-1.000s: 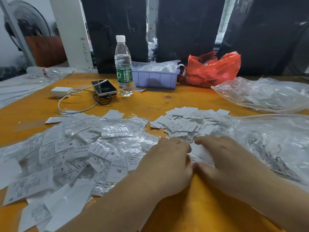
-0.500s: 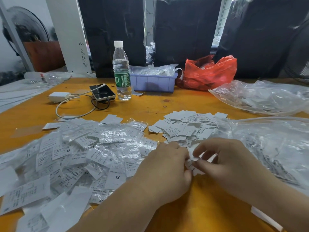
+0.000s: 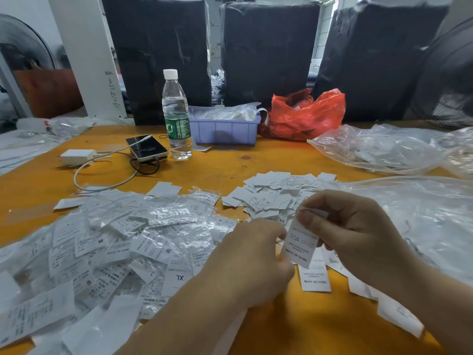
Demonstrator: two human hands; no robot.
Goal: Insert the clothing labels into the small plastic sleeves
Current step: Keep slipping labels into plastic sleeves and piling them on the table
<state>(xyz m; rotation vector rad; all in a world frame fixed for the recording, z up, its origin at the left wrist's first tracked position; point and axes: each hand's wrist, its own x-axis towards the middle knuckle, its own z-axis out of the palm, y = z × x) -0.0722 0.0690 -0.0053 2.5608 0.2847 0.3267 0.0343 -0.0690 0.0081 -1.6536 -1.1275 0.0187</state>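
Fingers (image 3: 305, 219) pinch label (image 3: 299, 245)

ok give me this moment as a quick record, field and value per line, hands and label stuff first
left hand: holds lower edge of label
right hand: pinches top of label
label: printed, lifted off table, between both hands
sleeved pile: left of hands
loose labels: heap beyond hands
table: orange
water bottle: upright, capped
phone: cable plugged in

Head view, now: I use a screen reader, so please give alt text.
Both hands, left hand and right hand, hold one white clothing label above an orange table. Sleeved labels lie heaped left; loose labels lie behind.
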